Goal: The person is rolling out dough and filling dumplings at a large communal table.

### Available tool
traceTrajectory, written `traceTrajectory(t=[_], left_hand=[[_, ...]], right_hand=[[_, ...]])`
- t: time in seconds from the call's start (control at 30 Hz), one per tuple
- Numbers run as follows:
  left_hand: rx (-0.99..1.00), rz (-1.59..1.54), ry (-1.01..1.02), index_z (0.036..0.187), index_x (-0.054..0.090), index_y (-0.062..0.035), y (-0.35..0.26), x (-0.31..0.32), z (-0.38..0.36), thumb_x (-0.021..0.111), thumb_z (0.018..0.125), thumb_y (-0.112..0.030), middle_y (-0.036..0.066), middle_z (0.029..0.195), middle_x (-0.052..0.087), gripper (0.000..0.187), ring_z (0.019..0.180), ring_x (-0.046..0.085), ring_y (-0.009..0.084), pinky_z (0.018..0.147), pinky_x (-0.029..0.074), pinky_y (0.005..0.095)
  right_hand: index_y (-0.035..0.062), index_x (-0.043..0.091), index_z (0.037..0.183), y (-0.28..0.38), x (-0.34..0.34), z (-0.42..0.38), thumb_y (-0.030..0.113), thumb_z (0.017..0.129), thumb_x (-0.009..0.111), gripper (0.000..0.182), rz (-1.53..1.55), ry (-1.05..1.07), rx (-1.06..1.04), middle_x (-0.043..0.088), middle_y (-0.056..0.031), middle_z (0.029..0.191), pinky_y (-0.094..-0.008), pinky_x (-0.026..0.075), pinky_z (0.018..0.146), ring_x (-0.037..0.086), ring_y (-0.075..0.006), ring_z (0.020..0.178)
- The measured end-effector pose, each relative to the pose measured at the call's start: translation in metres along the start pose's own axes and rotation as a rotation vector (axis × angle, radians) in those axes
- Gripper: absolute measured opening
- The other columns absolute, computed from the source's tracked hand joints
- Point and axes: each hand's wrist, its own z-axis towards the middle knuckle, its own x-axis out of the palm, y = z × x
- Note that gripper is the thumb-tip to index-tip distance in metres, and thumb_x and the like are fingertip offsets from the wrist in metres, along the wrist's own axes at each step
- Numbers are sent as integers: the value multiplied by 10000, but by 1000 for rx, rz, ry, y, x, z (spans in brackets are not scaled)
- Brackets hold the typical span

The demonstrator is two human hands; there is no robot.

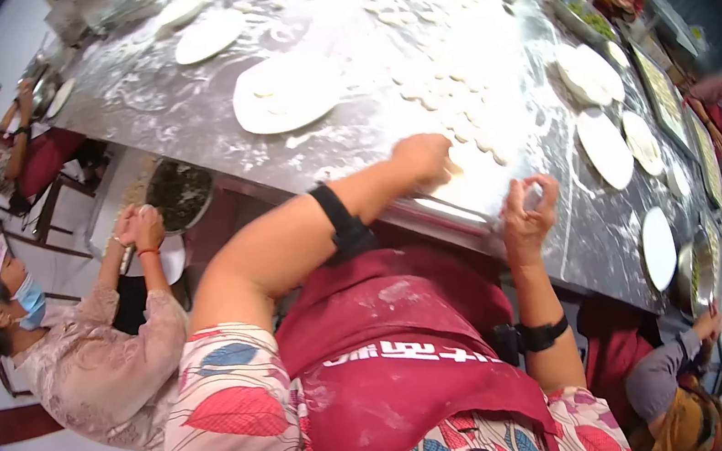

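Left hand (426,161) pressed flat on dough (474,174) on the floury surface (179,113) — right hand (525,212) pinches a dough piece (530,195), wrist raised.

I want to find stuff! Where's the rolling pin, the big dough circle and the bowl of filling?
rolling pin (451,211), head view, its shiny middle
big dough circle (287,93), head view, its centre
bowl of filling (179,194), head view, the dark filling

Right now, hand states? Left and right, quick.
Left hand: closed, knuckles pressing on the floured table at its near edge; whether it holds anything cannot be told.
Right hand: fingers curled around a small pale piece, likely dough.
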Motion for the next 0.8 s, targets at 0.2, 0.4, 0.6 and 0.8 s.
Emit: traceTrajectory(t=[0.2, 0.4, 0.6, 0.8], left_hand=[[32, -273, -145, 908, 596, -31, 33, -27, -11, 691, 715, -175, 141, 853, 621, 258, 797, 591, 252, 709, 482, 332], [-210, -542, -254, 968, 599, 16, 107, -133, -27, 661, 735, -155, 130, 841, 634, 296, 705, 605, 190, 594, 502, 310], [-521, 170, -509, 856, 639, 1, 184, -163, -26, 688, 719, -270, 145, 792, 650, 308, 725, 624, 243, 657, 492, 352], [-20, 21, -153, 865, 661, -7, 97, -99, 24, 693, 717, -222, 153, 827, 667, 263, 760, 633, 261, 689, 494, 343]], right_hand=[[38, 455, 935, 4, -4, -7, -18, 829, 567, 164, 105, 31, 7, 479, -75, 835, -265, 438, 500, 503, -133, 584], [55, 434, 963, -8, -4, -9, 4, 864, 564, 171, 121, 38, -66, 470, -55, 869, -228, 427, 405, 499, -91, 498], [48, 449, 954, 0, -6, -7, -16, 843, 569, 175, 151, 44, -27, 487, -62, 851, -245, 430, 440, 505, -105, 523], [28, 488, 896, -8, -5, -5, -33, 773, 608, 181, 55, -15, -44, 527, -110, 809, -325, 460, 605, 566, -231, 624]])
